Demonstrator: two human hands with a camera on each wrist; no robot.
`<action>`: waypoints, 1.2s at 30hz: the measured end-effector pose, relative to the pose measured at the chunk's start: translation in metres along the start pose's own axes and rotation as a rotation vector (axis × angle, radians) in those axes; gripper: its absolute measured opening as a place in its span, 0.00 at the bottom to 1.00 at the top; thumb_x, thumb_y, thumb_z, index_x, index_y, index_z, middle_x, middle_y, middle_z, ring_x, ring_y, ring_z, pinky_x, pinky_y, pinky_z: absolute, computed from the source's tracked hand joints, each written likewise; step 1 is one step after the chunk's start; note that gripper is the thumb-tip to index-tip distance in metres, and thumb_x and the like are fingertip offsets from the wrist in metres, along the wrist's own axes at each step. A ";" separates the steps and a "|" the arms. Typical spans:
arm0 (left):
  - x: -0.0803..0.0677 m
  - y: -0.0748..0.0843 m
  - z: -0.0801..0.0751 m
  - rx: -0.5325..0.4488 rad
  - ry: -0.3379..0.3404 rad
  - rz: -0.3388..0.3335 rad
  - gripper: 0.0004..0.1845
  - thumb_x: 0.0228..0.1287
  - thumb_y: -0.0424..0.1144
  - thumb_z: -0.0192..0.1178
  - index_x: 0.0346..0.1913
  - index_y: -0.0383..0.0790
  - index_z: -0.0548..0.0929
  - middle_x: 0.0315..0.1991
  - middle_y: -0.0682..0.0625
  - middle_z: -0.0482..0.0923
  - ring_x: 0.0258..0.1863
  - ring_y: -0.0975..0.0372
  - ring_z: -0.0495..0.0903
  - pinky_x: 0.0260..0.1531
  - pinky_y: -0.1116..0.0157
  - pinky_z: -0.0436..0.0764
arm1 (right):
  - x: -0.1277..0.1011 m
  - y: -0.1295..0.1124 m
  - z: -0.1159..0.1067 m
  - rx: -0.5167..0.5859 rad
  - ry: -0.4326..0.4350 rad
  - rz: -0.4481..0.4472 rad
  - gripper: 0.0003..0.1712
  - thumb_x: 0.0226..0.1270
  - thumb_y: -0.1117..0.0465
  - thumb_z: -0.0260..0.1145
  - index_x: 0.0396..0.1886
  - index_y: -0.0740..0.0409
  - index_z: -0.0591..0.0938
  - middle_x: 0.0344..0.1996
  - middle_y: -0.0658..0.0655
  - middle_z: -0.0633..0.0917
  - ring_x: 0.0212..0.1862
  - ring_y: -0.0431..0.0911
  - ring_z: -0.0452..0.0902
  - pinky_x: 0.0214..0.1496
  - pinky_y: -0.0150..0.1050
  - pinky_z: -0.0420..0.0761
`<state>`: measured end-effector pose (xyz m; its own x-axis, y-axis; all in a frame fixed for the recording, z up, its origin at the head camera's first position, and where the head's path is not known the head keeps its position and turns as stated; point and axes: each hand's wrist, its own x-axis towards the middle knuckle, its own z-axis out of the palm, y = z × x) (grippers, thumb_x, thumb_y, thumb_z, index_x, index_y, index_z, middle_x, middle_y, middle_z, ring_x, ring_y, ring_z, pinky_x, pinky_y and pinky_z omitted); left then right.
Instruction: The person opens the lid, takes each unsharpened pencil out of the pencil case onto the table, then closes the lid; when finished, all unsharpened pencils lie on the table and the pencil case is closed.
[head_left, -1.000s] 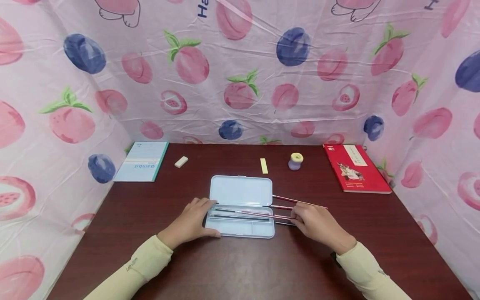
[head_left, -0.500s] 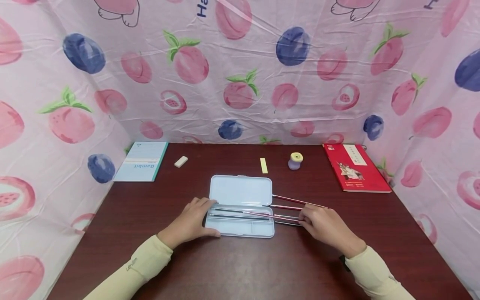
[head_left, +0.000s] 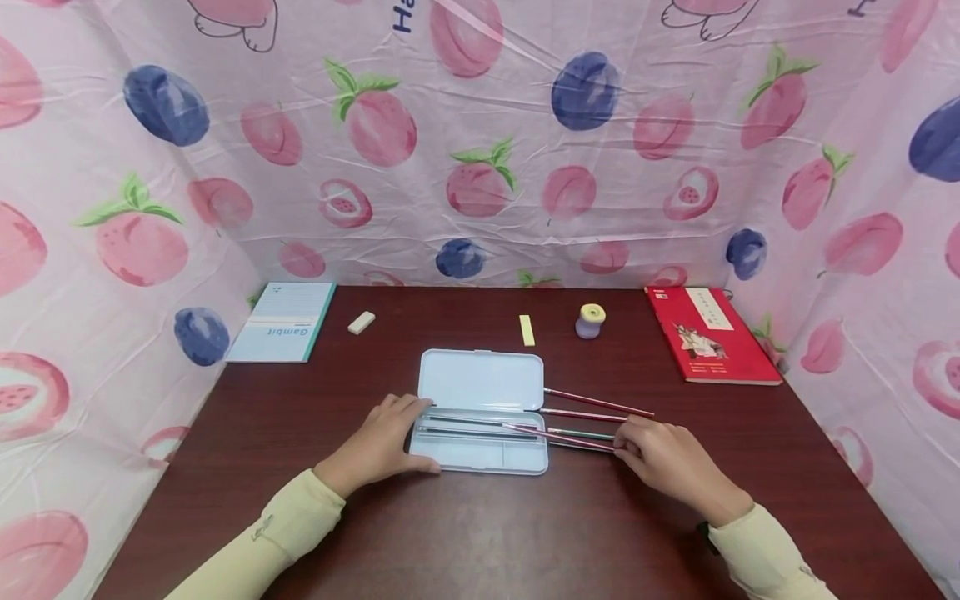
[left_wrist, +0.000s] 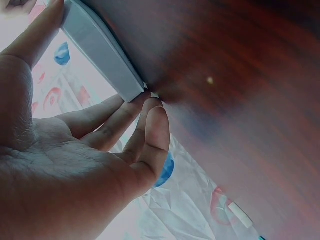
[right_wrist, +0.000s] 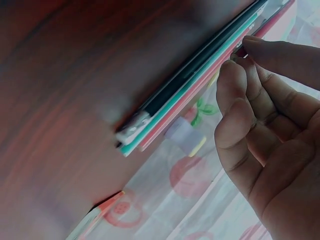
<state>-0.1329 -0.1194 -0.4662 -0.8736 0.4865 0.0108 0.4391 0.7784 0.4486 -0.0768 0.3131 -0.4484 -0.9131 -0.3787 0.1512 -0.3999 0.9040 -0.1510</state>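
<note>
An opened pale blue pencil case (head_left: 480, 379) lies on the dark table, its lid tipped back. My left hand (head_left: 377, 444) holds its left end, thumb at the front corner and fingertips at the hinge side. Between thumb and fingers of my right hand (head_left: 671, 461) is the handle of a thin dark red paintbrush (head_left: 577, 439). Its silvery end reaches over the tray. Other slim sticks jut from the case's right side: a red one (head_left: 596, 401) from the lid, another red one, a green one (right_wrist: 187, 90) and a black one (right_wrist: 170, 92).
A white eraser (head_left: 362, 323), a yellow strip (head_left: 527, 330) and a small purple jar (head_left: 590, 321) with a yellow top stand behind the case. The blue notebook (head_left: 283, 322) is at back left, the red book (head_left: 712, 336) at back right. Patterned cloth encloses the back and sides.
My right hand has moved right, drawing the dark red paintbrush partly out past the case's right edge; the green stick shows more now. The left hand and case have stayed put.
</note>
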 end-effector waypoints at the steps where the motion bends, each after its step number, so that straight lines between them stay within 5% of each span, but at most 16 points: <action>1: 0.000 0.000 0.000 -0.001 0.001 0.000 0.53 0.49 0.61 0.84 0.74 0.37 0.75 0.65 0.43 0.80 0.63 0.50 0.75 0.68 0.45 0.74 | -0.001 0.001 0.000 0.001 -0.002 0.005 0.13 0.57 0.61 0.84 0.33 0.44 0.86 0.25 0.38 0.78 0.26 0.29 0.65 0.29 0.31 0.73; 16: -0.001 0.001 -0.001 0.003 0.009 0.001 0.53 0.48 0.60 0.84 0.74 0.37 0.75 0.65 0.43 0.80 0.61 0.51 0.75 0.67 0.46 0.75 | -0.020 0.019 -0.005 -0.035 0.055 0.016 0.15 0.54 0.62 0.85 0.31 0.45 0.85 0.24 0.38 0.76 0.26 0.27 0.64 0.28 0.30 0.72; 36: 0.000 -0.001 0.001 0.002 -0.007 -0.012 0.54 0.48 0.61 0.84 0.75 0.38 0.74 0.68 0.42 0.79 0.66 0.48 0.74 0.70 0.42 0.72 | -0.047 0.038 -0.005 -0.066 0.024 0.087 0.16 0.52 0.61 0.87 0.30 0.42 0.84 0.24 0.36 0.76 0.26 0.27 0.65 0.28 0.31 0.73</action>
<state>-0.1336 -0.1196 -0.4673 -0.8772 0.4801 -0.0012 0.4290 0.7851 0.4468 -0.0486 0.3664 -0.4568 -0.9416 -0.2943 0.1634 -0.3127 0.9445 -0.1005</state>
